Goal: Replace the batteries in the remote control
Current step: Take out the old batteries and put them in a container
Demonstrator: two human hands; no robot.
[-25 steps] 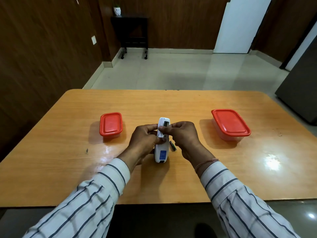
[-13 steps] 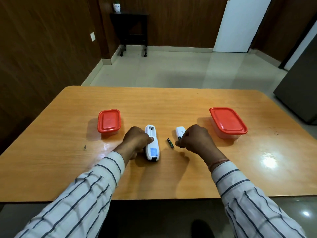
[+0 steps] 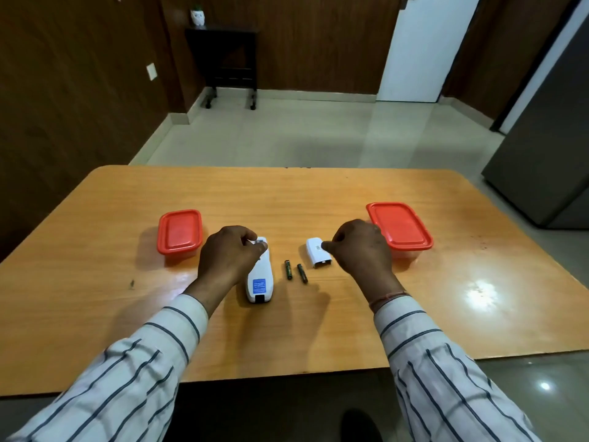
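Step in hand: the old cells appear to be out; two batteries (image 3: 295, 271) are seen lying side by side on the table (image 3: 287, 193), between the remote control (image 3: 261, 280) and the battery cover (image 3: 317, 256).
Remote control: laid back-up on the table, its compartment end hidden under the left fingers.
Left hand (image 3: 228, 256): curled palm-down over the far end of the remote; the fingertips are bent onto it, though a firm grip cannot be confirmed.
Right hand (image 3: 360, 248): loosely closed, thumb and forefinger touching the edge of the cover; nothing is lifted.
Next move: fresh cells are probably to be fetched; which red-lidded box, the left box (image 3: 180, 231) or the right box (image 3: 400, 226), holds them cannot be told.
Forearms: both are stretched forward, wrists low above the table.
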